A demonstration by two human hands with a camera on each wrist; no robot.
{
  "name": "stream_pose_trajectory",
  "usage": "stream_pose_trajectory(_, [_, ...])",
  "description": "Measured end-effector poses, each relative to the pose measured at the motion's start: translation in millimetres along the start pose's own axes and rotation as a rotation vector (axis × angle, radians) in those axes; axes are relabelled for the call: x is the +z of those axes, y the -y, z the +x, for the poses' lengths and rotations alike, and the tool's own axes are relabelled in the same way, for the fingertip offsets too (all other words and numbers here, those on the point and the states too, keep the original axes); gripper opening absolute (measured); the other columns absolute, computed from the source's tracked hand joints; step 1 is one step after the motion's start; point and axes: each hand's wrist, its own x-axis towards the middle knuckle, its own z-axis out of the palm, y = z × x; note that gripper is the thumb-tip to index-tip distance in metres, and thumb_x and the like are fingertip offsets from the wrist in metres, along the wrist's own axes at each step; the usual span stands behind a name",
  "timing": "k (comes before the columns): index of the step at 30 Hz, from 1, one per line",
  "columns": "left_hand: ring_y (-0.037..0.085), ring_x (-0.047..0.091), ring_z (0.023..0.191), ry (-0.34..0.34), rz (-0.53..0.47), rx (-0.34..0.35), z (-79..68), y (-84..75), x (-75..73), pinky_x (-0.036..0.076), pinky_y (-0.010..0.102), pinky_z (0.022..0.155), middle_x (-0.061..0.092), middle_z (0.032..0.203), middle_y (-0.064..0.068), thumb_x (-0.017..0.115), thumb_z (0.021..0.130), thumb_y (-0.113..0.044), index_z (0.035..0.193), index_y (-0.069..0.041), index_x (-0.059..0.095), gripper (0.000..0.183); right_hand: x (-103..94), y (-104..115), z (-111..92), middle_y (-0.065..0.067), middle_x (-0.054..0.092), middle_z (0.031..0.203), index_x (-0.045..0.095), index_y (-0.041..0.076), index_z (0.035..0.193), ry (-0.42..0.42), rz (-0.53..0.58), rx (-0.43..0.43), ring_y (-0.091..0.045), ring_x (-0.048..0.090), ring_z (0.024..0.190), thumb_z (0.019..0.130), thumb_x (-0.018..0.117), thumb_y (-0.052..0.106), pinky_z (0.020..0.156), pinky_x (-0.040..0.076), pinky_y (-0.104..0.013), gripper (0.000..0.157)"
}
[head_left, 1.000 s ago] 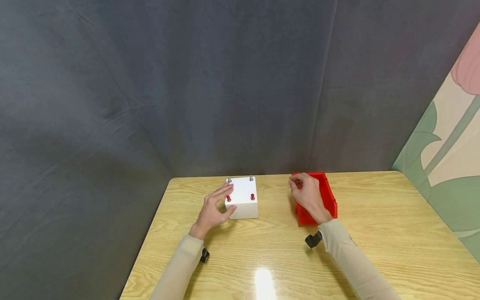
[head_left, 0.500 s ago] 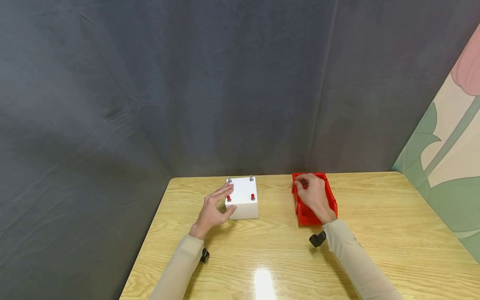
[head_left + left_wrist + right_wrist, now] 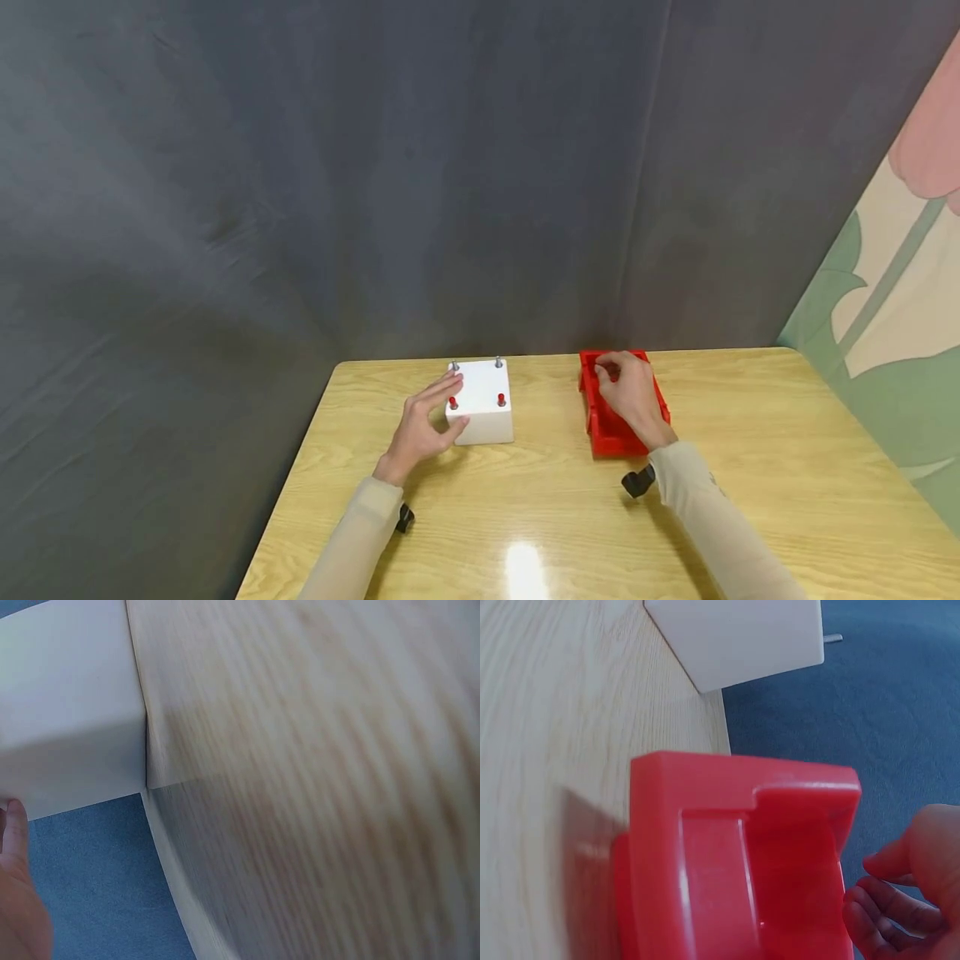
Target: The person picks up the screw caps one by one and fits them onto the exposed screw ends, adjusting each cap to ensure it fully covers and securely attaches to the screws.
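Observation:
A white box [image 3: 483,387] stands near the back edge of the table, with metal posts at its top corners. Red caps [image 3: 501,398] sit on the two front posts; the two back posts [image 3: 498,362] show bare metal. My left hand [image 3: 422,427] rests at the box's left side, straight fingers over the top and thumb [image 3: 15,829] at the front face. To the right, my right hand [image 3: 632,395] is over a red bin [image 3: 617,446], fingers loosely bent. A gap shows between thumb and forefinger in the head view, with nothing visible held. The palm side is partly hidden.
The wooden table [image 3: 555,500] ends close behind the box and bin, where a dark curtain [image 3: 487,183] hangs. A wall with a painted flower [image 3: 892,333] borders the right side. Black wrist cameras [image 3: 638,482] hang under the sleeves.
My right hand has shifted rightward from the bin's left edge to over its inside. My left hand stays at the box. The head view has tilted slightly.

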Motion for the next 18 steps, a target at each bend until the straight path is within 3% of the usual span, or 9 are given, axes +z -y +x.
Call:
stream_pose_trajectory(9, [0.037, 0.056, 0.145, -0.003, 0.006, 0.032, 5.8, -2.3, -0.9, 0.045, 0.046, 0.124, 0.064, 0.149, 0.017, 0.086, 0.086, -0.015, 0.140, 0.002, 0.067, 0.060, -3.1, -9, 3, -0.025, 0.074, 0.096, 0.076, -0.008, 0.104, -0.043, -0.025, -0.039, -0.039, 0.069, 0.083, 0.093, 0.071, -0.002, 0.077, 0.062, -0.054, 0.013])
stream_pose_trajectory(18, [0.038, 0.058, 0.144, -0.007, 0.009, 0.028, 2.3, -3.7, 0.1, 0.046, 0.046, 0.123, 0.065, 0.148, 0.018, 0.087, 0.086, -0.014, 0.138, 0.002, 0.068, 0.059, -1.3, -19, 3, -0.031, 0.073, 0.111, 0.072, -0.012, 0.114, 0.075, -0.133, -0.005, -0.047, 0.068, 0.099, 0.094, 0.069, -0.002, 0.094, 0.062, -0.062, 0.022])
